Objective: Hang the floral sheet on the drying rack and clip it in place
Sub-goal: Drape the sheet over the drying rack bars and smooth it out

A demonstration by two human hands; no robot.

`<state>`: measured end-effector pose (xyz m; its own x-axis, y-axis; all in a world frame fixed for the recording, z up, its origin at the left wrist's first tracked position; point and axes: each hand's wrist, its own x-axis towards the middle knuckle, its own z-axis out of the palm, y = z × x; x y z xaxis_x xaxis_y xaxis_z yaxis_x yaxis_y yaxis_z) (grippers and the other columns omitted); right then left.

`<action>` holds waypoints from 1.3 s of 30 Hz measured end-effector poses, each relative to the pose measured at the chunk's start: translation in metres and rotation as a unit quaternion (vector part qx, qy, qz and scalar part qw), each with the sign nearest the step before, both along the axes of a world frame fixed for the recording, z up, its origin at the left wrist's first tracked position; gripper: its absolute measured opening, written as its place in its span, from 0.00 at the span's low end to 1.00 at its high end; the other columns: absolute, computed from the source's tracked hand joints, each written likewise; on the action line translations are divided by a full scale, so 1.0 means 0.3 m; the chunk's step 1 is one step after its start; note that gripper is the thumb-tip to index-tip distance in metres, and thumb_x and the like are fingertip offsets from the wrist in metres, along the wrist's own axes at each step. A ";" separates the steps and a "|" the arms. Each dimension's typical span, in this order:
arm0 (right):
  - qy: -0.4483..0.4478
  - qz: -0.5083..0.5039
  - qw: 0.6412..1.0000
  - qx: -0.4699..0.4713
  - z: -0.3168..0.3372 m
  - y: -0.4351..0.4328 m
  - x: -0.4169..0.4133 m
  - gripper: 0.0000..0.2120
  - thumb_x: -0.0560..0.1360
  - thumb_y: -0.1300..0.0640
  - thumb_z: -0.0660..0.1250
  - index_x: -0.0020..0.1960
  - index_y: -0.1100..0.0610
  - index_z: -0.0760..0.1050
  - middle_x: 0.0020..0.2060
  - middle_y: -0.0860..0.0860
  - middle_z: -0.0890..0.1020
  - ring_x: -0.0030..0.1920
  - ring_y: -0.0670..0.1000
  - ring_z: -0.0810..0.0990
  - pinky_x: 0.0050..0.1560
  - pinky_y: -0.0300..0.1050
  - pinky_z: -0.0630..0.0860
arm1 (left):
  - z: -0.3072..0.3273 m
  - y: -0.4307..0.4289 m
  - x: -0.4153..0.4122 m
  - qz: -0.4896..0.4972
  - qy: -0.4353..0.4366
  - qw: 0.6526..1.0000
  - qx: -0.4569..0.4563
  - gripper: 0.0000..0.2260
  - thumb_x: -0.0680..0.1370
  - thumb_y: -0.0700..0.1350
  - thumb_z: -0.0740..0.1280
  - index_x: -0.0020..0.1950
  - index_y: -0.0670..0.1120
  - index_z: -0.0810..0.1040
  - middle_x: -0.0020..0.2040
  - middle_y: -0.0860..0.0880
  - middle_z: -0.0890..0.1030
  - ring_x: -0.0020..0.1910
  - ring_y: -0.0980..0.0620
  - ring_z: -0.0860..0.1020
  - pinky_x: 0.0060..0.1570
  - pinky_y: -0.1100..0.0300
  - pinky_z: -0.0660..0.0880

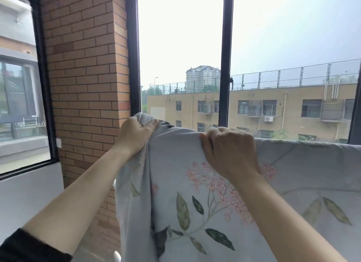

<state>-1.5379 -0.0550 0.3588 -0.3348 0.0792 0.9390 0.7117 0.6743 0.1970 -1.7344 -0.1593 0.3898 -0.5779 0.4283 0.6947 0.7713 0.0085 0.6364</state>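
Both hands, L [134,134] & R [230,148], clamp floral sheet [195,203] edge by brick pillar [86,66].

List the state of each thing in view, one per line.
floral sheet: draped over a rail hidden beneath it, top edge bunched at the left end, no clip visible
left hand: closed on the bunched corner
right hand: closed on the top edge
window: cannot tell if open

left arm: black sleeve [29,248] pushed up near elbow | right arm: bare forearm, no sleeve showing
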 end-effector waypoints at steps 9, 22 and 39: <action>-0.025 -0.018 0.999 -0.033 0.001 0.019 0.025 0.24 0.79 0.42 0.52 0.31 0.51 0.71 0.24 0.45 0.73 0.24 0.48 0.66 0.27 0.37 0.57 | -0.108 -0.055 -0.063 -0.035 -0.060 0.991 0.112 0.13 0.75 0.48 0.71 0.39 0.39 0.80 0.33 0.48 0.79 0.30 0.55 0.74 0.29 0.66 0.70; -0.105 0.095 0.974 -0.177 0.113 -0.151 -0.300 0.16 0.81 0.50 0.54 0.53 0.55 0.78 0.47 0.53 0.82 0.47 0.56 0.80 0.40 0.45 0.67 | -0.119 -0.061 -0.089 -0.084 -0.092 0.988 0.088 0.12 0.77 0.48 0.68 0.39 0.41 0.80 0.33 0.49 0.79 0.32 0.53 0.77 0.31 0.65 0.71; -0.041 -0.005 0.998 -0.046 0.006 -0.115 -0.312 0.16 0.78 0.47 0.57 0.36 0.52 0.76 0.31 0.47 0.80 0.30 0.53 0.79 0.30 0.40 0.60 | -0.129 -0.119 -0.258 -0.227 -0.227 0.943 0.084 0.12 0.74 0.51 0.71 0.39 0.43 0.83 0.37 0.46 0.83 0.38 0.49 0.82 0.41 0.56 0.79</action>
